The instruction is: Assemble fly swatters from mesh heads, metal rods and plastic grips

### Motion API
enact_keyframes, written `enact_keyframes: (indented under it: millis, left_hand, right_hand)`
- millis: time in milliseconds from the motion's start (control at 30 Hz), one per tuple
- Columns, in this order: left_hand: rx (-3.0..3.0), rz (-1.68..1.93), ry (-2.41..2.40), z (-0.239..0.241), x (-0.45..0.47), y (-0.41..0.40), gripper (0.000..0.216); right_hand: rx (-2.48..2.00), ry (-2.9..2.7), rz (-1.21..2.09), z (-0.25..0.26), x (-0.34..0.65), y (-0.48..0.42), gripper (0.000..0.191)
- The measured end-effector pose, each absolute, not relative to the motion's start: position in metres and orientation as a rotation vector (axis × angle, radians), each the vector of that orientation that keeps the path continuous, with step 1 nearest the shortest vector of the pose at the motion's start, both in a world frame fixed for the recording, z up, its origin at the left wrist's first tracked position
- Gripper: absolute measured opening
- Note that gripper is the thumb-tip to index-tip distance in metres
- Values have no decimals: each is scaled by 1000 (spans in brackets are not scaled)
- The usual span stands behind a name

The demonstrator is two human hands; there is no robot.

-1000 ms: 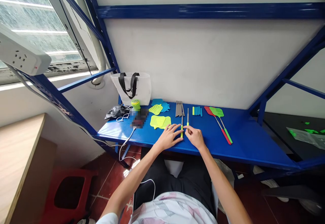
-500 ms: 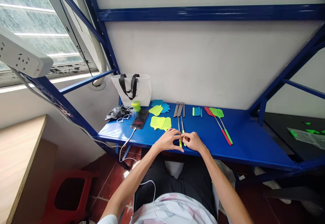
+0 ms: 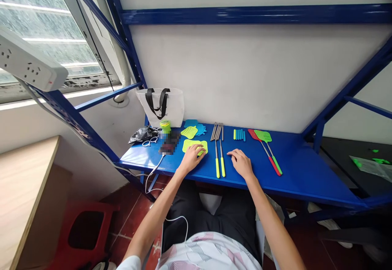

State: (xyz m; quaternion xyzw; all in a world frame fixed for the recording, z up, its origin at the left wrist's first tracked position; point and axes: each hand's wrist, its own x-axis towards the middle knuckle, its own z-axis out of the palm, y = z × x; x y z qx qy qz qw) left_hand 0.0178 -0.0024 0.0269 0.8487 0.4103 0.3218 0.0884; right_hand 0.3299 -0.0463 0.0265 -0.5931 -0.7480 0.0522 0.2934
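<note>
Person's hands rest apart at ctr of frame over a glossy blue metal bench point(image 3: 300, 170). The L hand point(image 3: 191, 158) is by far the nearer to a pair of flat yellow-green perforated plastic sheets point(image 3: 186, 144), just left of ctr; they lie beneath and just above its fingers in pic. Its thumb stands apart from the fingers, no grip visible; whether fingertips press on the plastic, can't tell. As a pair, sheets spread L-to-R across frame; the fingers hide their lower edges, so which way each points is n/a.

R hand point(image 3: 241, 164), right of ctr, holds nothing visible, fingers loosely bent & aimed L.

Btwn the two hands, apart from both, lie two slim silver rods w/ yellow handles point(image 3: 217, 168), side by side, nr parallel. Their long axes run approx. top-to-bottom of frame, bare metal ends twd top, handles twd bottom; R hand is the closer, its fingertips just beside the right-hand rod.

Farther up, ctr: a group of grey metal tubes point(image 3: 217, 132), axes also approx. vertical in pic. To R of ctr, a green perforated plastic swatter point(image 3: 262, 136) slants, head twd upper L, handle twd lower R.
</note>
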Motion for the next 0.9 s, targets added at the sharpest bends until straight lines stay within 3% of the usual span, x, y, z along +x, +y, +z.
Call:
enact_keyframes:
  millis: [200,900]
  left_hand:
    - [2607,831,1260,15,24,-4,31]
    - [2595,796,1241,16,23,-6,41]
  right_hand:
    - [-1621,-2033,-40,12,329,-42,45]
    - [-1612,-2041,-40,9,331,-39,44]
